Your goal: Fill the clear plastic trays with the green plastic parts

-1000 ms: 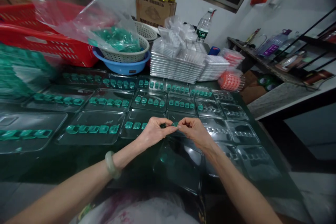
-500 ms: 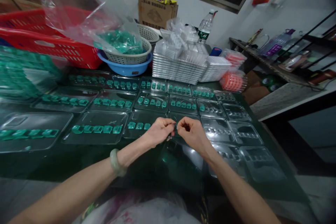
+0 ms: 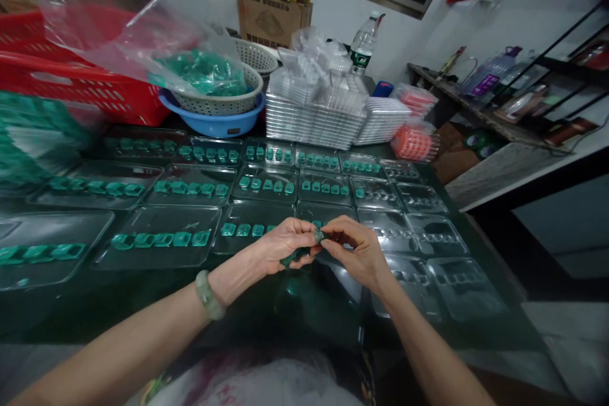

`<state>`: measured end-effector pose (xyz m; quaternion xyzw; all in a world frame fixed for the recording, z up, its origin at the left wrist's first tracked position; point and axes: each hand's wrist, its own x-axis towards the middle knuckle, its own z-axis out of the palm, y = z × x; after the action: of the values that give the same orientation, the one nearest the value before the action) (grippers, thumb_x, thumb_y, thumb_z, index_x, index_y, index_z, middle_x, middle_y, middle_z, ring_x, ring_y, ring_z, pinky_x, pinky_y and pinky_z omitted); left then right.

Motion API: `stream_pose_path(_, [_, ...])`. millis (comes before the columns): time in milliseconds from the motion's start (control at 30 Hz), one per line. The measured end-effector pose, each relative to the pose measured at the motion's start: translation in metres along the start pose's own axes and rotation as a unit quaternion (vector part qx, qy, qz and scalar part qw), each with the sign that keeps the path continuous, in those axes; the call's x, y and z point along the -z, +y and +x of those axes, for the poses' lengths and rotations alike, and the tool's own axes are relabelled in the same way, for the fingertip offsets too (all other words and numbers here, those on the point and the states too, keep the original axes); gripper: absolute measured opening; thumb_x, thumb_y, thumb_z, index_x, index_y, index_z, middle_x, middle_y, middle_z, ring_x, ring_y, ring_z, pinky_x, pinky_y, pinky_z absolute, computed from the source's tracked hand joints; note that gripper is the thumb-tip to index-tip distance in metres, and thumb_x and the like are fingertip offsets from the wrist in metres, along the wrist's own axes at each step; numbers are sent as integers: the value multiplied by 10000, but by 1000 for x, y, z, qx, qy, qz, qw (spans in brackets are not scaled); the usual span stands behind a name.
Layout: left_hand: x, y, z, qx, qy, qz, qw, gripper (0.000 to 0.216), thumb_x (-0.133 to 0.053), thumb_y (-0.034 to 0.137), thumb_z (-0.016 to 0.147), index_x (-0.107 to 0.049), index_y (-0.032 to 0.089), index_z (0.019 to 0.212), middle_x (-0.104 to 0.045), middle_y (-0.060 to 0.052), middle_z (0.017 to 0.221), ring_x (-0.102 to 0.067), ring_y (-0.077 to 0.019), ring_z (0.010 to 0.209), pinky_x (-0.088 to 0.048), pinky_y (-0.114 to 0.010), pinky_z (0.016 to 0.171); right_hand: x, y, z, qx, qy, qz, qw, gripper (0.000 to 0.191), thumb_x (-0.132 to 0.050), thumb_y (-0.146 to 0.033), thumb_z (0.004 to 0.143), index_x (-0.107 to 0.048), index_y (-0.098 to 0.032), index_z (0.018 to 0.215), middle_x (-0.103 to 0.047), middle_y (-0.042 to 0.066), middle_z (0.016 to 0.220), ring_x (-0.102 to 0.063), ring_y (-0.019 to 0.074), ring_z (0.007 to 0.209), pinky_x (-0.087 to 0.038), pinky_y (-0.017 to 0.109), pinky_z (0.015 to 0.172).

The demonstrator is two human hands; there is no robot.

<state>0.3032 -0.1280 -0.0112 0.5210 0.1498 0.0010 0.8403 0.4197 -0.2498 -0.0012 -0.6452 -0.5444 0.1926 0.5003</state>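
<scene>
My left hand (image 3: 280, 245) and my right hand (image 3: 354, 248) meet just above the dark table, fingertips touching. The left hand cups several small green plastic pieces (image 3: 291, 258) in its curled fingers. The right hand pinches one small green piece (image 3: 320, 235) at the left hand's fingertips. Right behind the hands lies a clear blister tray (image 3: 252, 223) holding three green pieces. Rows of clear trays (image 3: 266, 184) filled with green pieces cover the table beyond. A pale bangle (image 3: 208, 295) sits on my left wrist.
Unfilled clear trays (image 3: 428, 241) lie to the right. At the back stand a stack of clear trays (image 3: 309, 117), a basket with a bag of green pieces (image 3: 204, 76) in a blue bowl (image 3: 214, 124), a red crate (image 3: 71, 85), a water bottle (image 3: 361, 47).
Both hands dropped slightly toward me and closed together again; the left hand turned palm up, showing green pieces in it. The camera view shifted a little.
</scene>
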Motion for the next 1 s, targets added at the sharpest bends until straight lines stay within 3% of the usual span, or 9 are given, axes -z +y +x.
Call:
stream_pose_path(133, [0, -5, 8, 6, 34, 18, 999, 175, -596, 281, 667, -556, 113, 643, -471, 7, 501, -392, -49, 362, -187, -166, 310, -1, 5, -4, -39, 4, 45, 998, 152, -576, -236, 717, -612, -202, 861, -561, 21, 805, -539, 113, 662, -449, 222, 532])
stream_pose_path(233, [0, -6, 15, 48, 42, -40, 997, 214, -604, 312, 662, -566, 103, 677, -485, -8, 564, -402, -46, 375, -159, -153, 296, 14, 21, 2, -77, 22, 54, 995, 184, -569, -298, 719, -605, -192, 865, -578, 13, 742, -542, 109, 584, -440, 209, 454])
stream_pose_path(333, [5, -2, 15, 106, 66, -183, 975, 274, -586, 339, 676, -577, 89, 787, -502, -33, 664, -442, -57, 457, -211, -143, 314, 51, 55, 20, -68, 121, -91, 986, 231, -547, -337, 723, -607, -178, 880, -614, 18, 695, -553, 123, 572, -453, 239, 501])
stream_pose_path(400, [10, 2, 12, 112, 95, -256, 956, 284, -569, 304, 685, -571, 77, 856, -516, -56, 722, -470, -82, 521, -259, -154, 335, 81, 83, 37, -48, 176, -250, 951, 247, -533, -343, 723, -618, -164, 870, -637, 46, 758, -573, 144, 639, -462, 266, 578])
stream_pose_path(433, [12, 4, 10, 108, 110, -274, 949, 285, -557, 273, 687, -565, 72, 888, -522, -68, 747, -481, -96, 545, -275, -163, 343, 95, 97, 45, -47, 179, -277, 943, 238, -539, -325, 715, -626, -153, 855, -640, 62, 774, -577, 156, 664, -459, 279, 608])
stream_pose_path(533, [18, 6, 3, 97, 144, -288, 942, 313, -518, 182, 680, -546, 60, 966, -531, -92, 793, -499, -131, 581, -301, -189, 361, 120, 131, 63, -49, 162, -324, 931, 187, -559, -273, 684, -649, -151, 793, -641, 70, 743, -577, 169, 657, -449, 292, 627])
stream_pose_path(633, [21, 4, 0, 89, 165, -271, 944, 337, -502, 148, 671, -540, 58, 994, -531, -97, 804, -501, -141, 578, -297, -199, 363, 124, 149, 71, -50, 126, -359, 923, 165, -565, -245, 670, -657, -162, 779, -639, 57, 726, -574, 165, 650, -440, 281, 632])
stream_pose_path(1000, [18, 5, -1, 96, 151, -235, 955, 290, -554, 184, 664, -585, 78, 933, -547, -88, 830, -517, -138, 583, -291, -189, 360, 115, 146, 78, -76, -2, -484, 872, 167, -511, -218, 737, -638, -193, 843, -611, 48, 865, -548, 149, 811, -396, 242, 717])
